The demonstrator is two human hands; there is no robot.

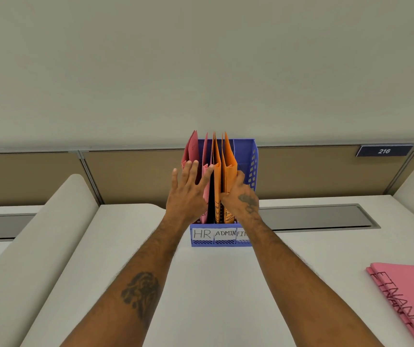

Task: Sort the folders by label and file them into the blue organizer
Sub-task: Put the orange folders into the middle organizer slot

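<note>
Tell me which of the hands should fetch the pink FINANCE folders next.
Right, probably. The pink FINANCE folders lie on the desk at the person's right. The right hand is on the orange folders in the blue organizer; the left hand, spread against the pink folders, would have to cross over.

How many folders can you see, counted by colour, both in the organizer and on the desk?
Pink or red folders standing in the blue organizer: 2
Orange folders standing in the organizer: 2
Pink folders marked FINANCE lying on the desk: 2
Total: 6, though others may be hidden.
</note>
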